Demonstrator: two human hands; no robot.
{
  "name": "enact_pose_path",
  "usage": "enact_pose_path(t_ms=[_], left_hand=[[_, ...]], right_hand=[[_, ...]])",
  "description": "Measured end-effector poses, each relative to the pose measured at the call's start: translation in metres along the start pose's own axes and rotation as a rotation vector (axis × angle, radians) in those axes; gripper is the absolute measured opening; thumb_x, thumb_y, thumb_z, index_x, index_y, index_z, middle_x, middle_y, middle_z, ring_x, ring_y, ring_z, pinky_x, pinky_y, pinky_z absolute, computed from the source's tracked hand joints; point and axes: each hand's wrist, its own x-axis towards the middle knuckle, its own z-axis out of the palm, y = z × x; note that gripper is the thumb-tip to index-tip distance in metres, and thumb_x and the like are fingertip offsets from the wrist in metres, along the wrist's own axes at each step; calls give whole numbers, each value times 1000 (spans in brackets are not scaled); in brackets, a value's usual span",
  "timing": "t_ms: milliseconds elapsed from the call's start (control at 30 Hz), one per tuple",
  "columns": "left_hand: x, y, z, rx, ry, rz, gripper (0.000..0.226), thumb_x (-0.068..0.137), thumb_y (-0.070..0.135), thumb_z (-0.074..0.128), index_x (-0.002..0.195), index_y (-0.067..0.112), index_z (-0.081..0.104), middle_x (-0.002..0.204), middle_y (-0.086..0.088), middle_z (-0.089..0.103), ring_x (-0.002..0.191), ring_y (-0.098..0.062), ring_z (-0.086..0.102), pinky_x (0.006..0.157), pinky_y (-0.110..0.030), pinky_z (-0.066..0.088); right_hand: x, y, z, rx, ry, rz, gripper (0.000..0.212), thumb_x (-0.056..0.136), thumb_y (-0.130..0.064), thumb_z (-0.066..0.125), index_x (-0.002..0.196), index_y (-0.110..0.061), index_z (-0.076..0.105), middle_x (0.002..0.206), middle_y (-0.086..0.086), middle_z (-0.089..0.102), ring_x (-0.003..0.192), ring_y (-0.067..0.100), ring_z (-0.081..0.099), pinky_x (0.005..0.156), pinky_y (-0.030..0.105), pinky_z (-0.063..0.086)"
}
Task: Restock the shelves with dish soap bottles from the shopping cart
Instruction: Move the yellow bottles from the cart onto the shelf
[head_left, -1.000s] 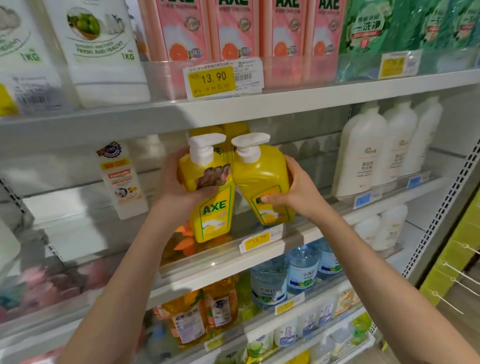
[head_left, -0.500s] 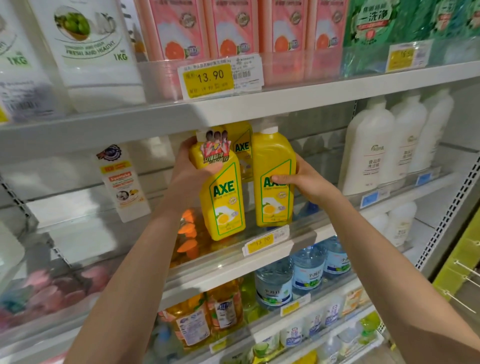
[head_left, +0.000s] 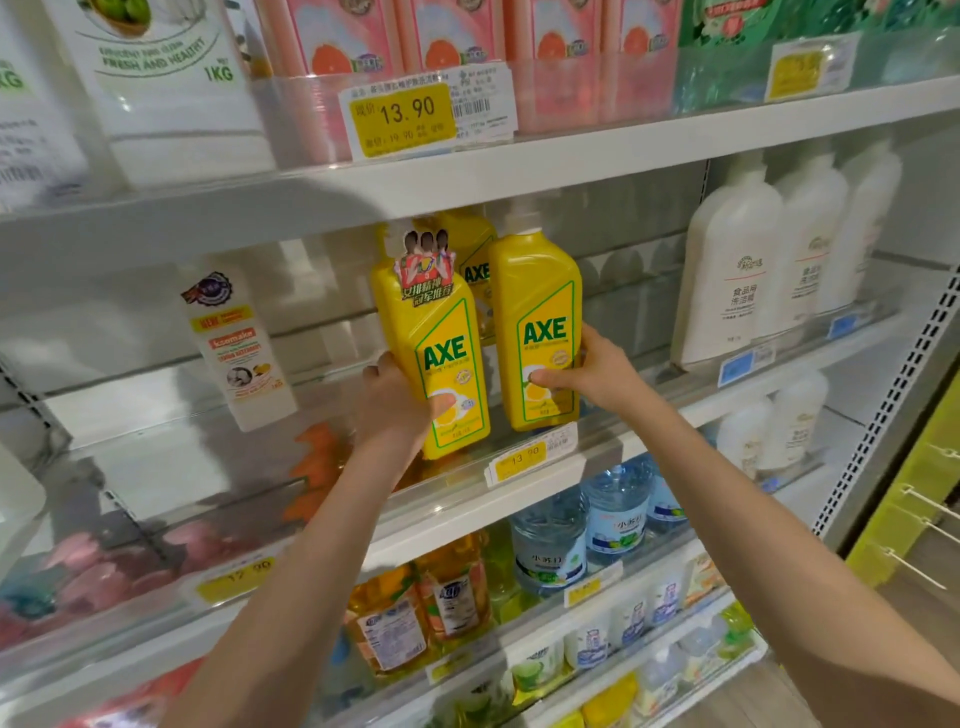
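Hands raised: left hand (head_left: 395, 410) grips tagged bottle (head_left: 441, 343), right hand (head_left: 597, 370) plain bottle (head_left: 540, 306).

White metal shelves (head_left: 571, 150), perforated upright (head_left: 893, 395) at rt, yellow-green hook panel (head_left: 883, 530), wood-look floor (head_left: 748, 706), bright even light.

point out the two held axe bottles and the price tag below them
left AXE bottle (head_left: 444, 356), head view, front label
right AXE bottle (head_left: 544, 332), head view, front label
price tag (head_left: 521, 460), head view, yellow part
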Motion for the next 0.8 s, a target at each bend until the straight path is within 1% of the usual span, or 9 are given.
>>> enact_pose_path(t_ms=[67, 167, 267, 333, 433, 533, 600, 700, 800], left_hand=[[3, -2, 5, 10, 29, 5, 71, 78, 32, 75, 133, 4, 39, 132, -16, 48, 120, -34, 48, 96, -41, 39], [4, -2, 12, 11, 43, -16, 64, 81, 33, 71, 130, 4, 43, 129, -16, 50, 117, -33, 50, 93, -41, 41], [6, 2, 18, 25, 58, -29, 57, 80, 36, 67, 125, 5, 48, 123, -13, 53, 109, -31, 55, 86, -38, 44], [9, 5, 20, 24, 53, -50, 68, 64, 52, 66, 117, 10, 56, 114, -9, 59, 102, -29, 60, 81, -38, 50], [16, 4, 27, 0, 76, -54, 88, 40, 65, 63, 110, 12, 61, 107, -6, 62, 97, -27, 62, 81, -43, 53], [15, 8, 30, -31, 132, -44, 68, 57, 51, 73, 110, 11, 61, 106, -6, 64, 98, -27, 62, 84, -41, 53], [19, 5, 34, -76, 164, -21, 54, 68, 42, 71, 112, 13, 61, 107, -6, 66, 99, -27, 63, 85, -41, 52], [22, 2, 38, -131, 225, -16, 37, 75, 35, 70, 106, 14, 64, 101, -5, 68, 94, -26, 63, 83, -40, 53], [29, 4, 40, -116, 241, -26, 35, 76, 34, 70, 103, 13, 66, 97, -1, 67, 90, -22, 62, 80, -33, 51]], right_hand=[[-1, -1, 0, -53, 13, -17, 55, 75, -29, 79, 122, -19, 52, 103, -7, 63, 87, 9, 60, 69, 15, 43], [2, -1, -2, -85, -11, -26, 48, 76, -29, 78, 116, -18, 55, 99, -8, 64, 78, 2, 58, 64, 10, 40], [9, 3, -3, -73, -25, -40, 43, 75, -30, 79, 109, -21, 56, 104, -3, 67, 89, 10, 62, 77, 20, 48], [18, 8, -2, -79, -40, -62, 43, 74, -33, 80, 108, -20, 57, 107, -3, 67, 94, 11, 61, 81, 23, 47], [34, 14, 0, -86, -64, -85, 53, 72, -36, 80, 116, -16, 58, 108, -3, 67, 95, 11, 61, 67, 14, 42], [46, 16, 6, -141, -54, -121, 48, 73, -38, 79, 111, -15, 61, 107, 0, 69, 101, 16, 63, 83, 28, 49], [53, 17, 10, -198, -33, -142, 47, 74, -40, 77, 110, -13, 62, 110, 4, 69, 106, 20, 61, 92, 35, 48], [63, 18, 13, -219, -44, -148, 43, 76, -40, 76, 108, -13, 62, 111, 5, 69, 106, 23, 61, 91, 36, 48], [74, 18, 12, -284, -65, -147, 44, 75, -48, 74, 105, -18, 65, 105, 2, 70, 102, 22, 63, 87, 34, 49]])
